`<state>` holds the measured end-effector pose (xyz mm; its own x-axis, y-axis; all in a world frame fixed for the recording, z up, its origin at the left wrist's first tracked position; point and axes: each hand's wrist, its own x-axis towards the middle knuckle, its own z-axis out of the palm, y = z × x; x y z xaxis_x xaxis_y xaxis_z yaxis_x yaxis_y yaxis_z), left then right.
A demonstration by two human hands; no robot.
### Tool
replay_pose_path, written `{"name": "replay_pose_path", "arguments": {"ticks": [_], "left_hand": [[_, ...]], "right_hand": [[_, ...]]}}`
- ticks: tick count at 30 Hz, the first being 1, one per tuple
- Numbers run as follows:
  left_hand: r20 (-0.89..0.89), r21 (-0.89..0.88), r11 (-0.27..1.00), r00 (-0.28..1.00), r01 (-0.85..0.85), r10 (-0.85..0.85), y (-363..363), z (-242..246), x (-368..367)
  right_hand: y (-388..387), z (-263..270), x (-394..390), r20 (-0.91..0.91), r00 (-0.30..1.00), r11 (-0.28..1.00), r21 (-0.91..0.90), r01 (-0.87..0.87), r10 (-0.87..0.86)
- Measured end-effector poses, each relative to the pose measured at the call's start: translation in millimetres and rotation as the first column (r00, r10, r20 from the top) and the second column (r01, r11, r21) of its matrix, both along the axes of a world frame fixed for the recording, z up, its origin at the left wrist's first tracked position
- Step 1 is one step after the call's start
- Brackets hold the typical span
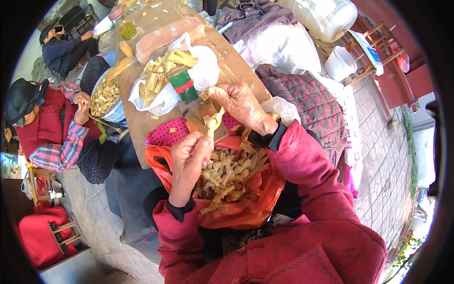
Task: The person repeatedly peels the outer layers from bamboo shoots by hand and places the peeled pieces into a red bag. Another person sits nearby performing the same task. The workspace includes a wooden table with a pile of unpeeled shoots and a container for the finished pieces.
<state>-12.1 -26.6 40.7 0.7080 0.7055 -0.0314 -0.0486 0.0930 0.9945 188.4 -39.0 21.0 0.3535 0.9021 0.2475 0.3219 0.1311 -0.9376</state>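
Between my two hands a pale yellow flat strip (215, 122) is stretched, with a knot in its middle. My left hand (191, 156) pinches its lower end. Its upper end is in the fingers of my right hand (241, 103). Below them, on my lap, an orange plastic bag (244, 214) stands open, holding many short knotted pieces (227, 174) of the same stuff. Just beyond my hands sit a wooden block (200, 115) and a green-and-red wrapped object (183, 87). Loose strips (161, 76) fill a white plastic bag (204, 67) farther up.
A brown board table (138, 131) carries a brick-like slab (170, 37) and a jar (127, 28). At left a person (56, 131) handles a strip beside a basin (118, 110) of knotted pieces; another person (65, 46) sits behind. A quilted cloth (301, 99) lies at right.
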Motion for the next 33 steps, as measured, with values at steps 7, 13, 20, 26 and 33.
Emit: {"name": "replay_pose_path", "arguments": {"ticks": [7,13,20,26,33], "left_hand": [[0.124,0.101,0.967,0.967,-0.234,0.221,5,-21,19],[0.097,0.439,0.855,0.96,-0.278,0.262,2,-28,18],[0.086,0.371,0.873,0.948,-0.317,0.308,3,-19,16],[0.115,0.57,0.694,0.879,-0.44,0.463,46,-39,28],[-0.147,0.731,0.659,0.901,-0.179,0.408,32,-25,9]], "right_hand": [[-12,6,-20,0.336,0.941,0.994,-0.112,0.01,0.028],[-11,2,-22,0.537,0.844,0.996,0.071,-0.045,0.0],[1,-7,-5,0.192,0.98,0.994,-0.102,-0.039,0.059],[16,-19,6,0.175,0.976,0.992,-0.032,-0.124,0.127],[6,-16,-5,0.416,0.909,0.998,-0.055,0.043,-0.016]]}}
